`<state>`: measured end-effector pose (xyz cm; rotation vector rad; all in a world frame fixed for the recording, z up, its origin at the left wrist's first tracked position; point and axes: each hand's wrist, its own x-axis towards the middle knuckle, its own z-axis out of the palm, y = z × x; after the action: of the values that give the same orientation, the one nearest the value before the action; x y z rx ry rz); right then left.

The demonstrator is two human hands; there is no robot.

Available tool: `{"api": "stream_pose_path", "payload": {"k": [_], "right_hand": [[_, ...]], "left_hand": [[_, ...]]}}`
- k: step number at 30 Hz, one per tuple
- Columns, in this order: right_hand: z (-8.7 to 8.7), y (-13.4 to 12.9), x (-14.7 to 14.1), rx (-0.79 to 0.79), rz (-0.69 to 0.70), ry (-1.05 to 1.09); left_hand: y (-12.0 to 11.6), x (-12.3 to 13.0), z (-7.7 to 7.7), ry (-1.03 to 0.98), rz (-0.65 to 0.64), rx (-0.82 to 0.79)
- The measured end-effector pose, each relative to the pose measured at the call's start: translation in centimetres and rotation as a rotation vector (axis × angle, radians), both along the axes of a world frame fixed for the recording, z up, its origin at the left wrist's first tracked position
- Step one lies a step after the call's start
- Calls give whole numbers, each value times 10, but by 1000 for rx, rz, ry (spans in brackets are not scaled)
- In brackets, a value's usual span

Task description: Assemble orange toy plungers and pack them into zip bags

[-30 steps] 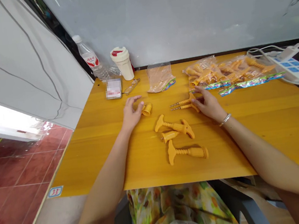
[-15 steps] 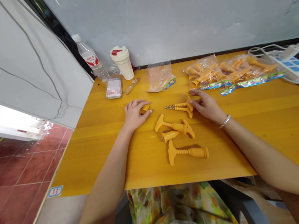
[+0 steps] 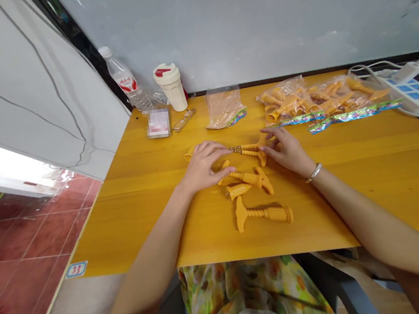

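Observation:
My left hand (image 3: 208, 164) is held palm down with its fingers apart, over the metal tips of two yellow T-handled corkscrews (image 3: 252, 147). Whether it touches them I cannot tell. Behind its fingers a yellow hollow sleeve (image 3: 189, 153) lies partly hidden. My right hand (image 3: 284, 148) has thumb and fingers closed around the T-handles of that pair, which lie side by side pointing left. Nearer to me lie a corkscrew in its ribbed sleeve (image 3: 250, 178), a ribbed sleeve piece (image 3: 237, 191) partly under it, and another sleeved corkscrew (image 3: 265, 213).
Clear bags of yellow corkscrews (image 3: 290, 103) lie at the back right, beside a white power strip (image 3: 417, 90). A flat plastic bag (image 3: 224, 107), glasses (image 3: 184, 120), a blurred small packet (image 3: 158, 122), a lidded cup (image 3: 172, 88) and a water bottle (image 3: 125, 78) line the back.
My left hand has let go of the yellow sleeve and moved right, toward the corkscrew tips. My right hand and the corkscrew pair have shifted slightly left.

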<state>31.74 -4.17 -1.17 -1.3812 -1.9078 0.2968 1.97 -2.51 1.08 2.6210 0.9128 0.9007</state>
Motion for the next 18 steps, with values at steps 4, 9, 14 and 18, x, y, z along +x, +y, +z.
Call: {"api": "stream_pose_path", "payload": {"k": [4, 9, 14, 18], "right_hand": [[-3, 1, 0, -19, -16, 2], [-2, 0, -2, -22, -54, 58], [2, -2, -6, 16, -55, 66], [3, -3, -7, 22, -43, 65]], "left_hand": [[-15, 16, 3, 111, -189, -106], [-16, 19, 0, 114, -216, -165], [-14, 18, 1, 121, -231, -216], [-17, 20, 5, 152, -283, -269]]}}
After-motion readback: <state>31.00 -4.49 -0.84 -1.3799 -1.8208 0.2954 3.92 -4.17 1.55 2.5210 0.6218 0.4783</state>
